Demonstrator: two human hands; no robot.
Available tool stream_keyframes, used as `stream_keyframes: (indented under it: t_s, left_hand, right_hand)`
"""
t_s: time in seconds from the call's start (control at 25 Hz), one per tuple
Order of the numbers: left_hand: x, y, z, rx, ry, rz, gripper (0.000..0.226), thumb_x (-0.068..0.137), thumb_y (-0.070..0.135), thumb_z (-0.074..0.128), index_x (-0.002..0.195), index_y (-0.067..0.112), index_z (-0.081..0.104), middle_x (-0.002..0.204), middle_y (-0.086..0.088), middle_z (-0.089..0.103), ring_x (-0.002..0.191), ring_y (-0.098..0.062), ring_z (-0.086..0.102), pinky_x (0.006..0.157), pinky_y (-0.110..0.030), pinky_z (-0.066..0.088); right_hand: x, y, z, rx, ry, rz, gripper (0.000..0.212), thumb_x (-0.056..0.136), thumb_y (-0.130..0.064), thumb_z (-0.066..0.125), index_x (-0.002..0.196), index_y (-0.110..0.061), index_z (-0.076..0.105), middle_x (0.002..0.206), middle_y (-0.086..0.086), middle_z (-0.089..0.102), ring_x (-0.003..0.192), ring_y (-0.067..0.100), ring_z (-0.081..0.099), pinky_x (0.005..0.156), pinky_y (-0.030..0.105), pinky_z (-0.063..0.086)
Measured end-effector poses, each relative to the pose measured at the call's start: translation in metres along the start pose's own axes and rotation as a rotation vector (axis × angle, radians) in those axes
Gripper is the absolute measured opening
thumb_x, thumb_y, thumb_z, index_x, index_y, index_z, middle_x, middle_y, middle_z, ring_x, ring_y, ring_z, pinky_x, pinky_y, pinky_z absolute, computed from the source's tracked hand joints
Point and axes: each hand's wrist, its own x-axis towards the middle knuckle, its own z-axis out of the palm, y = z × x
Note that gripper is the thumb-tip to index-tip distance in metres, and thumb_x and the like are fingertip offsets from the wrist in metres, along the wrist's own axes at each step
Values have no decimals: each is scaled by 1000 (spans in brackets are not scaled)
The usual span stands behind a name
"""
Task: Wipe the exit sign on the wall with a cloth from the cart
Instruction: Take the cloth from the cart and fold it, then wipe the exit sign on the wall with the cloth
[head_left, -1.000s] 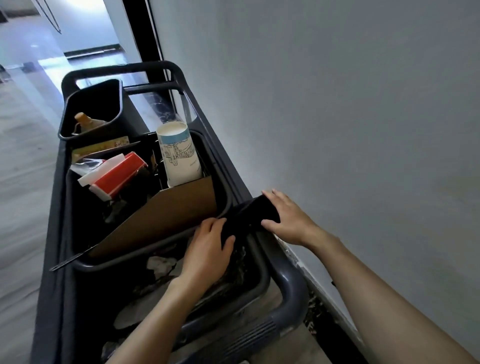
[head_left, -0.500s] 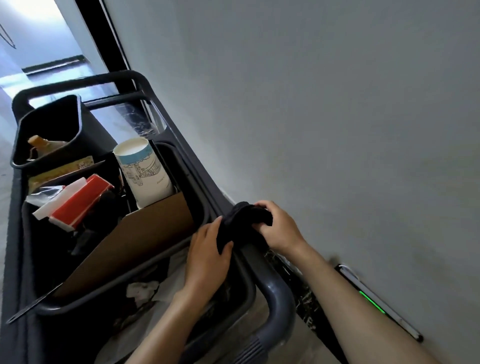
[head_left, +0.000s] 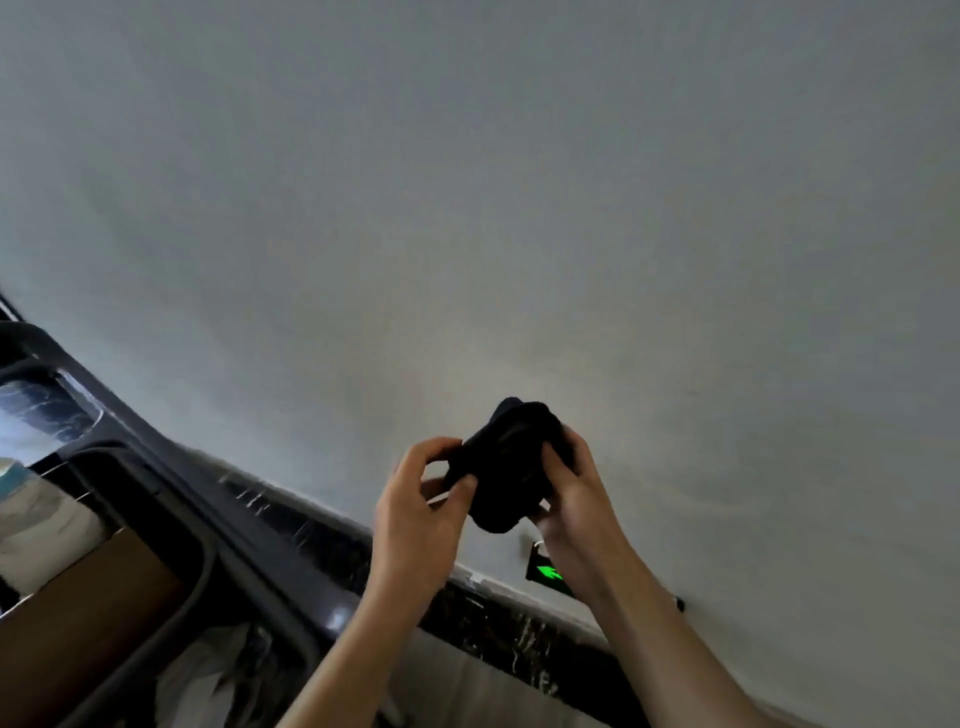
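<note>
Both hands hold the black cloth bunched in mid-air before the wall — left hand pinches its 9 o'clock edge, right hand has fingers curled round the 3 o'clock side. It looks soft, light and floppy, so it likely needs folding into a pad and palming. The exit sign sits low at 5 o'clock of the cloth, partly behind the right wrist; the cart is at 8 o'clock.

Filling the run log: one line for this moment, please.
stage: cloth in hand, wipe not begun | left hand: on black cloth | right hand: on cloth | exit sign: low on wall, partly hidden by right wrist
</note>
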Motion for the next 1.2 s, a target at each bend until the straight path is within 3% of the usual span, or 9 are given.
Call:
stream_keyframes:
  t_s: [0.08,0.2,0.32,0.52,0.64,0.8,0.92,1.04,1.2]
  left_hand:
    - [-7,21,40,-25,-71,29,34,93,2,66,99,36,62,109,7,67,90,4,68,65,-7,53]
    - [-18,46,104,-42,-169,60,38,93,2,65,93,39,62,103,9,70,83,4,68,61,-10,55]
    - [-30,53,145,-61,-213,56,35,92,4,67,89,38,59,92,16,70,77,8,67,53,-8,52]
    - [-47,46,199,12,-347,75,34,88,5,72,79,38,65,78,19,71,72,5,67,53,-8,50]
    - [-54,24,215,109,-407,130,38,85,5,75,77,42,65,82,14,68,77,1,65,59,-10,48]
    - [-53,-27,236,185,-444,198,42,82,1,77,80,42,64,99,24,62,86,-1,64,65,-16,53]
    - [-47,-63,244,207,-424,316,33,85,10,73,90,42,66,105,24,62,93,0,64,76,-23,57]
    - [-37,-107,258,199,-389,368,21,84,17,69,101,29,73,104,23,65,95,0,65,79,-25,57]
    - [-19,-180,284,162,-366,397,42,82,0,77,93,40,71,97,22,67,92,-1,65,74,-12,51]
  right_hand:
    - [-17,-21,-34,125,49,23,25,97,-30,49,117,-34,63,120,1,69,110,20,66,76,37,57]
    - [-45,-45,-85,280,46,25,35,94,-36,52,127,-26,58,129,12,65,116,31,63,88,47,54]
    - [-66,-60,-119,258,64,-41,55,80,-30,71,132,-24,53,130,13,63,119,33,60,90,52,53]
    - [-77,-70,-167,163,281,-128,67,60,-19,80,124,-25,59,117,11,70,105,29,69,90,50,55]
    - [-70,-53,-191,157,391,-107,56,63,-13,82,114,-28,64,112,11,72,98,30,71,83,49,58]
    - [-40,-8,-225,139,532,-121,43,77,6,66,101,-30,70,102,15,74,88,33,73,63,39,58]
    - [-16,26,-243,208,511,-124,45,80,12,58,101,-26,70,96,20,74,84,37,73,57,35,58]
    - [7,63,-261,276,417,-99,43,75,2,65,110,-23,66,102,24,73,90,41,71,60,37,59]
    - [36,112,-282,270,326,-114,67,54,-18,82,118,-23,61,107,19,73,97,39,70,68,41,59]
